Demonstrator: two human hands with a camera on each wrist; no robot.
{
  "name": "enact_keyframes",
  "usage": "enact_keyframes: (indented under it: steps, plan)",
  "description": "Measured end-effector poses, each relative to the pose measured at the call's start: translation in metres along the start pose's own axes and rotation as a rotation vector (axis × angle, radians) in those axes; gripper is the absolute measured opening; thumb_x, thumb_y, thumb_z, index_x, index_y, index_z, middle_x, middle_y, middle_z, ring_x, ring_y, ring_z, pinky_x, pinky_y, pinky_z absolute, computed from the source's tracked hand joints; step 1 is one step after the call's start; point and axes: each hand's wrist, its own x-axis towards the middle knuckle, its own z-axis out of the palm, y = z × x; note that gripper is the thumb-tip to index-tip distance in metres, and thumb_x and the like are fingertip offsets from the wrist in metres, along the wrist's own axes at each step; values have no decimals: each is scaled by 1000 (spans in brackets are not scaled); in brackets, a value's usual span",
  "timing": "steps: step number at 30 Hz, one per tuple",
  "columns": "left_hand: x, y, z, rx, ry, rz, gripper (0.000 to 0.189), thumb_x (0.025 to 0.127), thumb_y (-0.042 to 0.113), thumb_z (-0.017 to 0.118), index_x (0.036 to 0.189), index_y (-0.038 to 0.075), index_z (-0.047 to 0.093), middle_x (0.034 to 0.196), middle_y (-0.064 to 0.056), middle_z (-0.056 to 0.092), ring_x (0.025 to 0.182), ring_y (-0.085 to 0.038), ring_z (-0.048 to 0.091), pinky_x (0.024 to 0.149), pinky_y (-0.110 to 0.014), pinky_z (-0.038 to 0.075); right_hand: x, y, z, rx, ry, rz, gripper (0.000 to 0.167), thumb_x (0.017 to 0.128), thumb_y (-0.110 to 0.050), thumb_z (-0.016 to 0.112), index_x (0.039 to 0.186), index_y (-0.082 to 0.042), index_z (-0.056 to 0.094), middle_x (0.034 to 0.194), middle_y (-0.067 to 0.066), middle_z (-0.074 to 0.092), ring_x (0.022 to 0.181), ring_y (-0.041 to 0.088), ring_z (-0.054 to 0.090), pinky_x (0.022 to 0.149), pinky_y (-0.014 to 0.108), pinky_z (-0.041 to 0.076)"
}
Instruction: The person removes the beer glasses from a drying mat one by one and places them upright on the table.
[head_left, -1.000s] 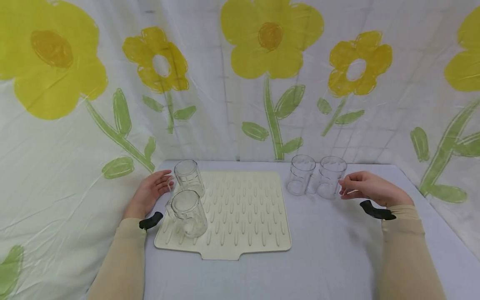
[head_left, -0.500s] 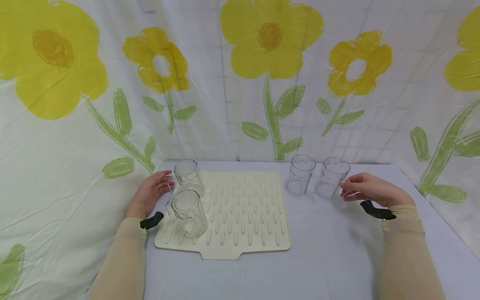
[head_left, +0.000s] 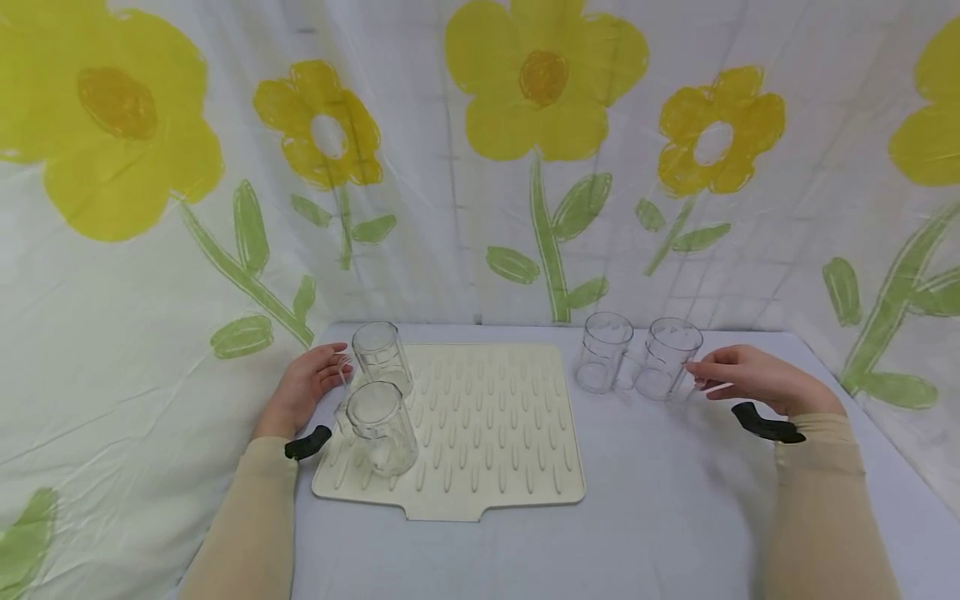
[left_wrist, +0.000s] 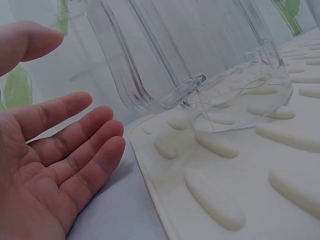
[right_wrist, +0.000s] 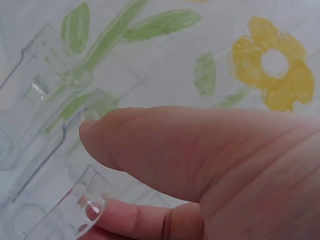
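My left hand point(head_left: 306, 385) is beside the mat's left edge, fingers spread and slightly bent, near the handle of a clear glass mug point(head_left: 381, 358). In the left wrist view a gap separates its fingertips from the mug handle point(left_wrist: 135, 92). A second clear mug point(head_left: 384, 437) stands in front of that one on the ribbed cream mat point(head_left: 495, 433). On the right, my right hand point(head_left: 761, 379) has its fingertips right at the handle of another mug point(head_left: 669, 362). The right wrist view shows its thumb point(right_wrist: 150, 140) apart from the fingers point(right_wrist: 145, 220), which overlap the handle.
One more clear mug point(head_left: 602, 358) stands left of the one at my right hand, its handle toward it. The white table point(head_left: 637, 517) reaches back to a curtain point(head_left: 420, 242) printed with yellow flowers.
The right-hand mug shifted slightly right, away from its neighbour. My right hand then drew a little right, its fingers loosening at the handle. The left hand stays beside the mat.
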Motion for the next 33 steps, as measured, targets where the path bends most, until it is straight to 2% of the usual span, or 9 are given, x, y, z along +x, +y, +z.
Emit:
enact_keyframes:
  steps: [3,8,12,18,23,26,28,33]
  plan:
    - [0,0,0,17,4,3,52,119,30,55,154,-8,50,114,-1,76,108,-13,77,94,-21,63,-4,-2,-2,-84,6,0,53,113,-44,65,134,4,70,132,10,73,123,21,69,104,34,64]
    - [0,2,1,39,9,6,53,119,30,55,154,-9,50,117,-3,76,111,-13,76,97,-22,63,-11,-7,-3,-220,25,44,70,111,-61,62,150,-3,63,152,16,66,140,40,62,111,56,57]
    - [0,4,2,30,12,-1,53,119,30,56,153,-10,49,115,-1,77,110,-13,77,98,-23,63,-17,-13,-2,-276,81,30,86,109,-63,62,163,3,48,162,27,56,147,51,54,111,64,53]
    - [4,6,7,66,4,-10,57,118,28,57,157,-12,46,120,-1,77,110,-13,77,97,-20,62,-29,-29,-4,-257,188,-13,102,108,-63,65,174,3,24,171,32,43,155,54,45,116,70,46]
    - [5,6,10,104,5,-14,59,118,25,56,160,-15,42,121,0,76,109,-11,76,97,-19,61,-31,-53,2,-190,349,-78,105,107,-60,69,179,-6,14,178,28,32,162,54,31,121,78,36]
    - [2,6,8,121,8,-4,59,119,24,55,160,-16,42,121,4,76,109,-10,76,97,-19,61,-27,-73,15,-131,448,-140,102,106,-57,72,180,-14,17,180,23,33,165,52,28,123,79,33]
    - [0,4,7,135,13,-3,56,119,24,55,158,-14,45,121,6,76,110,-10,76,97,-19,61,-22,-87,25,-104,496,-198,98,106,-53,74,179,-14,22,179,21,37,166,52,28,125,79,32]
    - [-6,0,8,233,16,14,49,118,26,57,154,-7,54,121,8,77,113,-9,77,101,-19,60,-8,-118,58,-70,544,-349,86,106,-45,78,175,-16,35,173,15,48,164,45,37,125,77,35]
